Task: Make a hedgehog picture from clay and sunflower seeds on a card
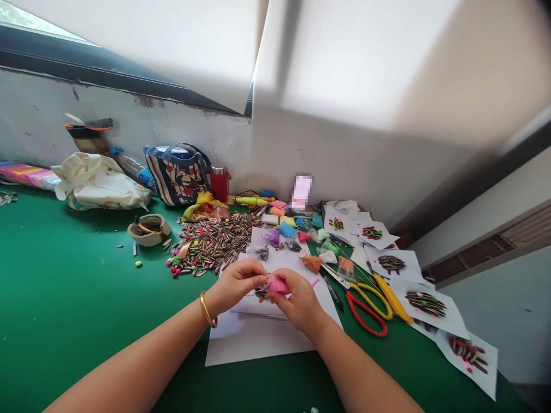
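A small clear bag of pink modelling clay (279,285) is pinched between my two hands, over white paper (258,338) on the green table. My left hand (241,282), with a gold bangle at its wrist, grips the bag's left end with thumb and finger. Around the pink end close the fingers of my right hand (299,298). Part of a seed-covered shape (260,292) shows on the paper below my left fingertips, mostly hidden. Beyond my left hand lies a heap of striped sunflower seeds (224,238) mixed with small coloured balls.
Scissors (370,310) with red and yellow handles and a yellow cutter (391,298) lie at right, near several seed pictures (426,304). Bagged clays (287,230) sit behind. A tape roll (148,230), striped bag (178,175) and red bottle (220,184) stand further left.
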`<act>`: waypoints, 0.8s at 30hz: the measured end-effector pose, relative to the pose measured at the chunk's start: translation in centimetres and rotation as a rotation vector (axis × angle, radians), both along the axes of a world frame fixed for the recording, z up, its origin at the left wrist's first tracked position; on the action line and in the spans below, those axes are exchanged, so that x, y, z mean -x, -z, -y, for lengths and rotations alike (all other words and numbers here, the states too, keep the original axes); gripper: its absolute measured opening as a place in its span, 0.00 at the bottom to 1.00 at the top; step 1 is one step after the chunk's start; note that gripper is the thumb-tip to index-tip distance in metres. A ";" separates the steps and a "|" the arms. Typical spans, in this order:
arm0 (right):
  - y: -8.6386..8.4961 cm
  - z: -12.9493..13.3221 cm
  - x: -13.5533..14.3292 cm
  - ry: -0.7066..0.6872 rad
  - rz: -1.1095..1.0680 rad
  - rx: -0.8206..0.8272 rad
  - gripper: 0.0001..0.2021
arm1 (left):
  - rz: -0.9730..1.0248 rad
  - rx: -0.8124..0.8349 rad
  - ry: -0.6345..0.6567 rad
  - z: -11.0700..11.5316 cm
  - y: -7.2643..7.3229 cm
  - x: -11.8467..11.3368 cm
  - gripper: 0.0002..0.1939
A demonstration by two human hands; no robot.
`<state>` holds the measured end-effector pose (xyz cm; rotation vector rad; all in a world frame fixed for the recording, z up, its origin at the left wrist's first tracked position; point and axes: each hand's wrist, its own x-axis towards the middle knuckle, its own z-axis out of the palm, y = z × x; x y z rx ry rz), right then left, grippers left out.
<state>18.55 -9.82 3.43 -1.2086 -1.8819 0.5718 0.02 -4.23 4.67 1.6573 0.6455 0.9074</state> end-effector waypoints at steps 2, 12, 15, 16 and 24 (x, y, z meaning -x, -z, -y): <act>0.1 0.1 0.0 -0.019 -0.038 -0.005 0.11 | 0.007 0.014 -0.031 0.0 0.3 -0.1 0.11; 0.6 0.3 -0.3 0.007 -0.099 -0.033 0.16 | -0.018 -0.397 -0.122 0.0 0.5 0.2 0.07; 0.2 0.4 -0.2 -0.069 -0.130 0.017 0.18 | -0.133 -0.454 -0.098 -0.3 0.5 0.6 0.10; 0.1 0.5 -0.1 -0.095 -0.138 0.030 0.18 | -0.171 -0.459 -0.080 -0.4 0.5 0.7 0.11; -0.4 0.6 0.1 -0.124 -0.135 0.051 0.20 | -0.254 -0.491 0.017 -0.2 0.2 0.7 0.09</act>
